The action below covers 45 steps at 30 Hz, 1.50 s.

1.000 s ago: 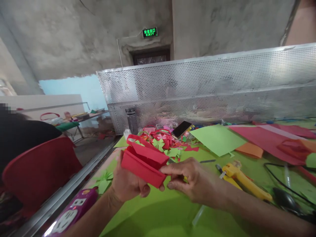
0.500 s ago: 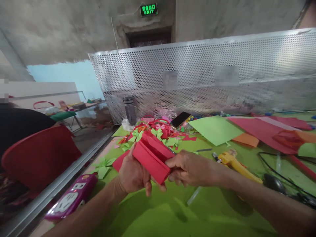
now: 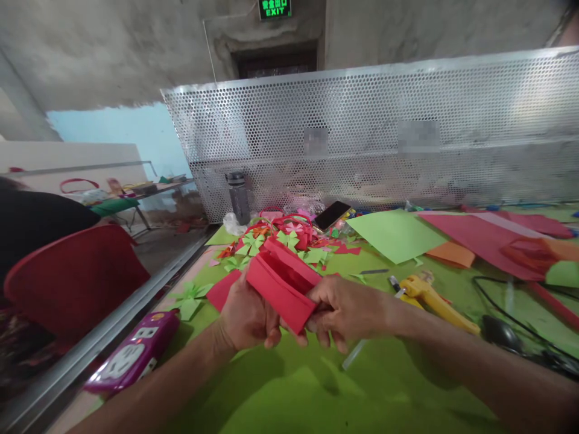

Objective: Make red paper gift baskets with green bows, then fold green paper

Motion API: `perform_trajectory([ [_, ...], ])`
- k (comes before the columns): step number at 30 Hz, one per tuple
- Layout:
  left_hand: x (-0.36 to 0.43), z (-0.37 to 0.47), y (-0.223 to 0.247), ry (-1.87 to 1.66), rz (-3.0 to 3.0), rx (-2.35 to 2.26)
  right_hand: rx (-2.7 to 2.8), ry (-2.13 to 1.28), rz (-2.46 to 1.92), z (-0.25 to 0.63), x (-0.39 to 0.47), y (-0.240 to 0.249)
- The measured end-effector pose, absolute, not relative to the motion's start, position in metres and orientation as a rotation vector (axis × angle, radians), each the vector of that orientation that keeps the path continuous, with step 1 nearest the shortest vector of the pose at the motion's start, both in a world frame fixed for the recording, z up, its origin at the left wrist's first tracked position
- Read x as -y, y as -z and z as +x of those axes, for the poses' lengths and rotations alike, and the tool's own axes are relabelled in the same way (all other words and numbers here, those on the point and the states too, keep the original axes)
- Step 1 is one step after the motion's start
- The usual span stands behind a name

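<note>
The red paper box (image 3: 280,292) is showing raised walls and an unclosed top above the bench (image 3: 384,386), nearer its left edge, the left hand (image 3: 246,316) clasping it, the right hand (image 3: 346,308) pinching its right end, its fastening there staying unclear.

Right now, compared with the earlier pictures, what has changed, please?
The red paper box has moved slightly right and nearer the person, uncovering light green paper flowers behind it; a red paper piece now shows beside the left hand. The view has tipped downward. The right hand also still holds the box; nothing was let go. The bottle and phone stayed put.
</note>
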<state>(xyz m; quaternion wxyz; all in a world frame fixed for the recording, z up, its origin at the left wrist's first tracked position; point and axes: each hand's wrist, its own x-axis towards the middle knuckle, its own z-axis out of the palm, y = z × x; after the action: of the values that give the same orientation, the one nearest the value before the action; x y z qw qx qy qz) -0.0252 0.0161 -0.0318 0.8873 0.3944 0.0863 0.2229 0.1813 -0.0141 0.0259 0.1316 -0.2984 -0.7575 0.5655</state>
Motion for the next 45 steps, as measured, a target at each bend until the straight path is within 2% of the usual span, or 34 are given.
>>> perform_trajectory([
  [7, -0.014, -0.024, 0.027, -0.438, 0.825, -0.159, 2.204, -1.625, -0.846, 0.18, 0.009, -0.02],
  [15, -0.018, -0.024, 0.03, -0.4, 0.824, -0.047, 2.424, -1.128, -0.829, 0.186, 0.01, -0.015],
  [22, -0.018, -0.024, 0.03, -0.415, 0.818, -0.045, 2.433, -1.102, -0.872, 0.183, 0.011, -0.014],
  [34, -0.009, -0.023, 0.021, -0.535, 0.702, -0.336, 2.396, -1.05, -0.974, 0.182, 0.014, -0.017],
  [45, -0.016, -0.028, 0.023, -0.493, 0.791, -0.091, 2.408, -0.863, -0.969, 0.184, 0.016, -0.032],
])
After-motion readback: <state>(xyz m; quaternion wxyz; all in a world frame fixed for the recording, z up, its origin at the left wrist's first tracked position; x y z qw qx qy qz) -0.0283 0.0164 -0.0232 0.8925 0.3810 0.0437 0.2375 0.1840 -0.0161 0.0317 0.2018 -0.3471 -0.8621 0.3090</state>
